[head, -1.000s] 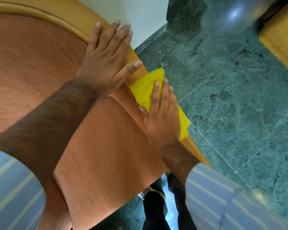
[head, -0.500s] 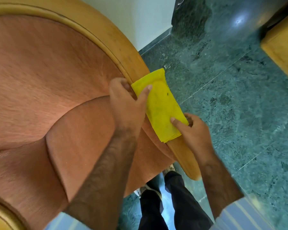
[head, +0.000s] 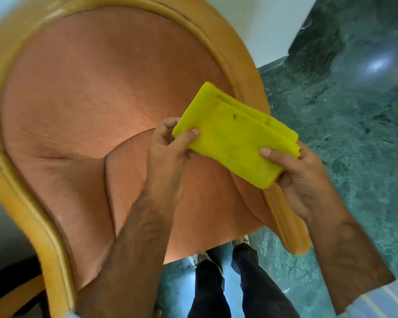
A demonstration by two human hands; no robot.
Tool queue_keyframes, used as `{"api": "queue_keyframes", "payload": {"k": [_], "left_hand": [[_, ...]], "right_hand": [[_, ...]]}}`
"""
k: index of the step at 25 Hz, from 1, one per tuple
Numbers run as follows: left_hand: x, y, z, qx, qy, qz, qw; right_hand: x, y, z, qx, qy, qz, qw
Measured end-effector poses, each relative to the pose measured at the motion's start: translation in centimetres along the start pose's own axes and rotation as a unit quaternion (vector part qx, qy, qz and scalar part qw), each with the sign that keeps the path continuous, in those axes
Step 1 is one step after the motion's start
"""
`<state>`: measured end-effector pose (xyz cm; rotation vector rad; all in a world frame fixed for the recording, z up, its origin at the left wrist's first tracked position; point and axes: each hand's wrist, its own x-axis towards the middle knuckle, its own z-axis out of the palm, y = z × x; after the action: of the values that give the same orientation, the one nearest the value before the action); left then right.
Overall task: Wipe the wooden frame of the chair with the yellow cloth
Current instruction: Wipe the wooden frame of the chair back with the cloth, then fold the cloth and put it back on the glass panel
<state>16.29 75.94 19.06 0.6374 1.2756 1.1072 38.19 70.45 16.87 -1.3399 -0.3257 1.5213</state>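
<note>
A folded yellow cloth (head: 233, 138) is held up between both hands, above the chair's right armrest. My left hand (head: 168, 148) pinches its left end with thumb and fingers. My right hand (head: 301, 177) grips its right end from below. The chair has a light wooden frame (head: 285, 219) running round an orange upholstered back and seat (head: 90, 88). The cloth is lifted off the wood and covers part of the right arm of the frame.
Green marble floor (head: 354, 138) lies to the right of the chair. A white wall (head: 262, 24) stands behind it. My legs in dark trousers (head: 228, 283) stand at the chair's front edge. Another wooden piece (head: 9, 297) shows at the bottom left.
My left hand left the chair frame and took the cloth's left end. Both hands lifted the cloth off the armrest. The view shifted so more of the chair shows.
</note>
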Motion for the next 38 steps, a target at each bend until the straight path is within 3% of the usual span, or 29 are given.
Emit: {"api": "queue_keyframes", "payload": {"k": [5,9,12,17,20,24,26,30,34,38], "left_hand": [[-9.0,-0.6,-13.8,-0.064,0.171,0.002,0.983],[-20.2,-3.9,-23.8,-0.124,0.281,-0.005,0.952],[-31.2,-7.8,-29.1,-0.174,0.418,0.006,0.892],[-48.4,-17.4,-30.3,-0.240,0.639,-0.023,0.731],[-55.3,-22.9,-28.9,-0.256,0.721,-0.063,0.641],[-59.6,-29.3,-28.8,-0.233,0.792,-0.146,0.545],[-59.8,-32.5,-30.3,-0.216,0.803,-0.175,0.527],[-59.9,-38.4,-34.7,-0.181,0.808,-0.217,0.517],[-59.9,-42.7,-38.0,-0.071,0.782,-0.311,0.536],[-59.3,-46.6,-39.8,-0.012,0.729,-0.418,0.542]], "right_hand": [[-2.5,4.2,11.3,-0.090,-0.134,0.061,0.985],[-7.3,11.2,19.2,-0.245,-0.277,0.092,0.925],[-13.5,19.1,23.7,-0.403,-0.401,0.051,0.821],[-25.4,31.9,23.9,-0.553,-0.573,0.012,0.604],[-31.7,38.2,22.0,-0.598,-0.646,-0.005,0.475],[-36.6,46.2,19.7,-0.630,-0.703,-0.014,0.330],[-37.2,50.2,18.7,-0.648,-0.703,-0.036,0.292],[-37.1,57.9,16.7,-0.675,-0.685,-0.082,0.262],[-37.1,64.0,15.3,-0.690,-0.672,-0.125,0.238],[-36.1,67.4,13.0,-0.705,-0.659,-0.196,0.171]]}}
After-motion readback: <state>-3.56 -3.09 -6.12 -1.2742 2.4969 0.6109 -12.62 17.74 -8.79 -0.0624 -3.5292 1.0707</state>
